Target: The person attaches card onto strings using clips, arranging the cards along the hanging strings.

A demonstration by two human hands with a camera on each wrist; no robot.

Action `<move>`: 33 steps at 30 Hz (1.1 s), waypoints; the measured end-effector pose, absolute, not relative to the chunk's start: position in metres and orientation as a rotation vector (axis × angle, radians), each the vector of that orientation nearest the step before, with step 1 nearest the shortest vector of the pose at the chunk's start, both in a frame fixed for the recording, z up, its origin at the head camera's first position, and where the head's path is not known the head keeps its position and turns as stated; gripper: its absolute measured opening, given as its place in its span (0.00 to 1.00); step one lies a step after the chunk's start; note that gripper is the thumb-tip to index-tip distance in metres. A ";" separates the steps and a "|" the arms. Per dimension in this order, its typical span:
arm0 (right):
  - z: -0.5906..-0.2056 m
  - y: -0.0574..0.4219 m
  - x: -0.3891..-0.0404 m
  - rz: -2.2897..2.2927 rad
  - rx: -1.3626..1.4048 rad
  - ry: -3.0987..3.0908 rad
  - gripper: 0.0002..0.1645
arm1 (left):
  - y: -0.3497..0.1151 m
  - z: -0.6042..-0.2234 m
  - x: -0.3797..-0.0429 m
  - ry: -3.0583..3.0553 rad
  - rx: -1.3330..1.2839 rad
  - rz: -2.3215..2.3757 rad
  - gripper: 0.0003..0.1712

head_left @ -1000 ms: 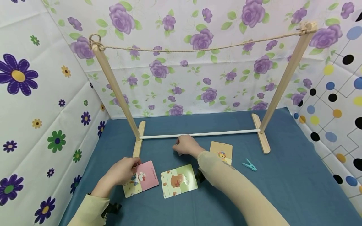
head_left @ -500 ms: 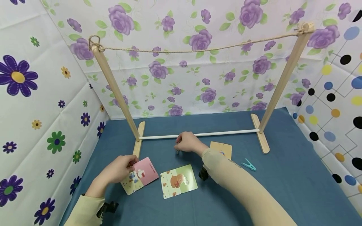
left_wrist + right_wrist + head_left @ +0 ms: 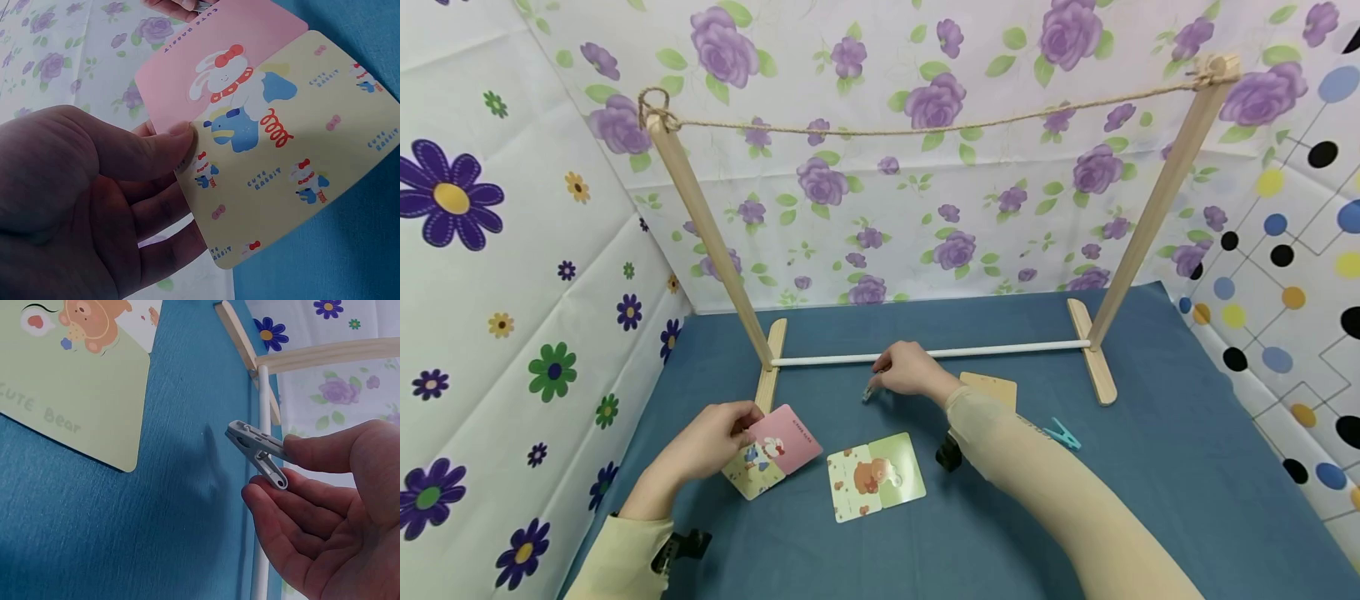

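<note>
My left hand [image 3: 711, 440] pinches the left edge of a pink and yellow rabbit card [image 3: 312, 131], thumb in front and fingers behind. The card is tilted up off the blue cloth. My right hand [image 3: 913, 369] holds a small grey clothespin [image 3: 249, 439] between thumb and fingers, just in front of the white rod [image 3: 1000, 351]. The clothespin's tip points away from the fingers. Between the hands and nearer to me, a green and cream bear card [image 3: 895, 467] lies flat on the cloth.
An orange card [image 3: 996, 387] is partly hidden by the right forearm. A turquoise clothespin [image 3: 1062, 434] lies to its right. A wooden frame [image 3: 711, 242] stands behind, with a twine line [image 3: 850, 133] strung between its post tops. Patterned cloth walls enclose the table.
My left hand has lifted and tilted the rabbit card, shifting slightly away from me. My right hand has moved a little right and up with the grey clothespin, which shows more clearly.
</note>
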State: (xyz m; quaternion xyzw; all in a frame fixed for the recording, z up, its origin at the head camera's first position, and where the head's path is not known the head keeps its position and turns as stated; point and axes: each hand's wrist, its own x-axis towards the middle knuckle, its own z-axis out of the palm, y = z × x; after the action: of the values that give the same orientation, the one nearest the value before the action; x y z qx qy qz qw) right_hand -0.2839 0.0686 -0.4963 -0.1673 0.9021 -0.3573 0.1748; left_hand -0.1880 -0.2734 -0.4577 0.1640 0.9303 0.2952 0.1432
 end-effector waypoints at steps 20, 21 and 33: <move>-0.496 0.085 -0.283 -1.024 -0.467 2.568 0.21 | -0.271 -0.461 -0.190 2.802 0.458 1.028 0.07; -0.496 0.085 -0.282 -1.023 -0.469 2.570 0.20 | -0.270 -0.462 -0.190 2.806 0.456 1.038 0.07; -0.490 0.091 -0.280 -0.968 -0.477 2.642 0.19 | -0.259 -0.463 -0.191 2.830 0.378 1.201 0.07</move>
State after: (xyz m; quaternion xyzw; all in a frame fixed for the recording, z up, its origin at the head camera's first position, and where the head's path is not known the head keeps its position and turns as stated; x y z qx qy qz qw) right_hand -0.2804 0.0908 -0.4895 -0.1653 0.9162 -0.3357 0.1433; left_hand -0.1906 -0.2590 -0.4631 0.1220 0.9134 0.3877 0.0218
